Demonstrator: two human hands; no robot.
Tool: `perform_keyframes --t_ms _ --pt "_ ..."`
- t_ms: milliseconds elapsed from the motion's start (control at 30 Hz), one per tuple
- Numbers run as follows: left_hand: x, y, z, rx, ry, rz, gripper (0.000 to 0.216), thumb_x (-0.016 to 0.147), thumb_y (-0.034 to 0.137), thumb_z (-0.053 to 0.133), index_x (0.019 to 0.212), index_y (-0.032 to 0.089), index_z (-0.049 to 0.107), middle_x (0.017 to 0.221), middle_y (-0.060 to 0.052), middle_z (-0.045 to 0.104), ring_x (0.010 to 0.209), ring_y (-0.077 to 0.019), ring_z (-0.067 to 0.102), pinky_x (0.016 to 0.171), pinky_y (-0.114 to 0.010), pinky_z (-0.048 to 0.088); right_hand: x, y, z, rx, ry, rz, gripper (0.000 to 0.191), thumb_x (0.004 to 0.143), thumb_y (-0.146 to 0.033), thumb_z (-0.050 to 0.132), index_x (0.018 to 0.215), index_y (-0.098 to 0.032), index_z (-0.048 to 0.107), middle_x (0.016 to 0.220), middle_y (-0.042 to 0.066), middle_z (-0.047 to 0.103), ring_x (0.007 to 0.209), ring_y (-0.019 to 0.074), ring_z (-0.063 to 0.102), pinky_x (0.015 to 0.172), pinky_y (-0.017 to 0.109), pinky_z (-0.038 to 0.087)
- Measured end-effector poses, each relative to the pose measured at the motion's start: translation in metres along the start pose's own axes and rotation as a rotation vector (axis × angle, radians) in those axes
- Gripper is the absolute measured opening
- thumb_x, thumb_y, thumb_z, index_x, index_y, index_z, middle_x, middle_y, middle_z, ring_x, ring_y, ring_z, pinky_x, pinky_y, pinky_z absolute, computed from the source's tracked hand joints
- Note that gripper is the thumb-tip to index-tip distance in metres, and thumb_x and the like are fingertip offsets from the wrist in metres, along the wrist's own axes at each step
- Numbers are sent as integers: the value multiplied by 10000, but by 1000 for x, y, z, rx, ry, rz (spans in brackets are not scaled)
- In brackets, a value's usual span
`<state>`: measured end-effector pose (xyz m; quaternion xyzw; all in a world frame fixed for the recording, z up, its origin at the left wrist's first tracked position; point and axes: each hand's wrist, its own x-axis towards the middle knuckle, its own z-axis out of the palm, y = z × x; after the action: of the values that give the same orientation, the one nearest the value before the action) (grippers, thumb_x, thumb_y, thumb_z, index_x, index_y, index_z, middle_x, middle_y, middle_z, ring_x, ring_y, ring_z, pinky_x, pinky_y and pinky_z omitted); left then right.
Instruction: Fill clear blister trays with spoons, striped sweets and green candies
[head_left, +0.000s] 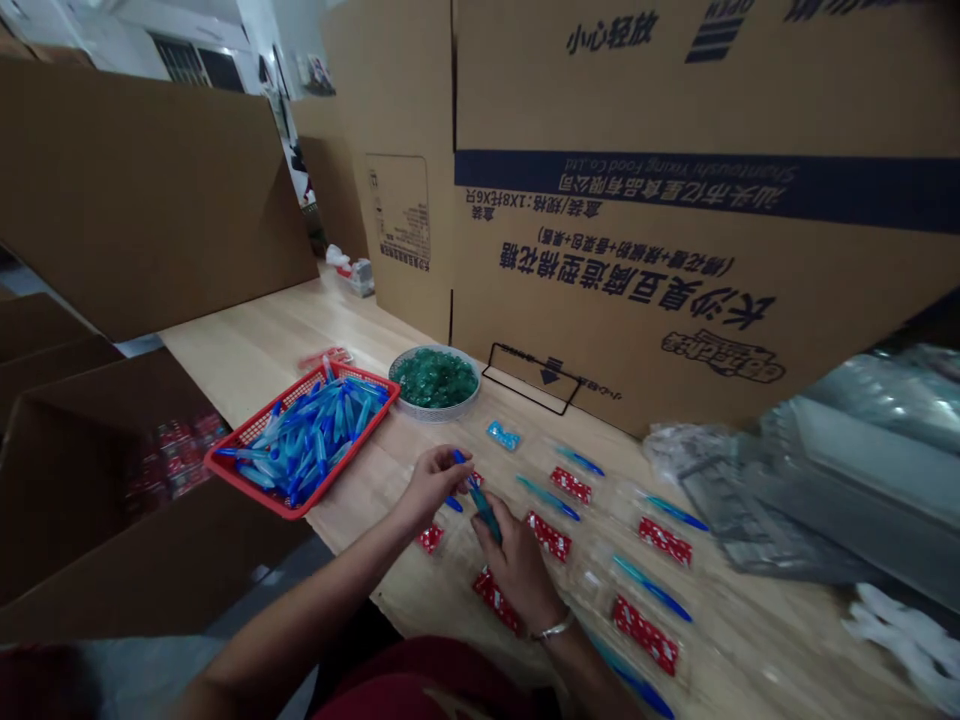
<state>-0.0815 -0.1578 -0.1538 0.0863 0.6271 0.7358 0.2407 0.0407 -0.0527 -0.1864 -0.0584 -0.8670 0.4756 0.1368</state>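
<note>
Both hands close together over the counter (352,580). Right hand (514,555) wrapped around a blue-and-teal pen-shaped piece (486,512), held slanted; left hand (441,482) pinching at its upper, blue end. Too blurred to tell whether more than one piece in the grip. Beyond the left hand: red basket (251,493) heaped with similar pieces (319,435). Just beside the basket, round bowl (441,413) full of green pieces (435,376). Around and beyond the right hand, clear trays (594,578) with red spotted packets (645,635) and slim blue-teal pieces (652,588). Blue sachet (503,435) near the bowl. Behind, large printed carton (600,300).
</note>
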Motion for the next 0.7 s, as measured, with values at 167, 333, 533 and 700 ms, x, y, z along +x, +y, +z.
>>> perform_keyframes --t_ms 167,333,533,700 --pt "1 -17 5 -94 -3 -79 317 541 337 753 751 130 638 498 35 549 414 -68 455 421 -182 319 7 5 -6 94 -23 16 349 921 -363 421 1149 -168 598 954 76 699 857 205 645 762 295 490" --pt "-2 -24 -5 -123 4 -134 339 544 333 754 783 115 650 522 18 566 448 -86 505 470 -203 391 5 14 -10 142 -49 44 337 890 -362 469 1105 -168 642 1079 95 675 982 228 622 866 347 476" --pt "-9 -28 -6 -29 22 -39 400 560 340 768 890 150 646 743 -19 645 643 -131 578 561 -220 430 10 25 -12 78 53 87 338 881 -338 452 1110 -182 646 1075 99 685 1009 254 621 894 411 476" --pt "-14 -35 -6 262 -194 -42 498 754 580 539 923 124 649 762 -70 643 654 -159 601 622 -264 448 6 7 -8 27 -55 -13 339 885 -295 460 1167 -190 617 1044 101 684 944 232 637 850 361 491"
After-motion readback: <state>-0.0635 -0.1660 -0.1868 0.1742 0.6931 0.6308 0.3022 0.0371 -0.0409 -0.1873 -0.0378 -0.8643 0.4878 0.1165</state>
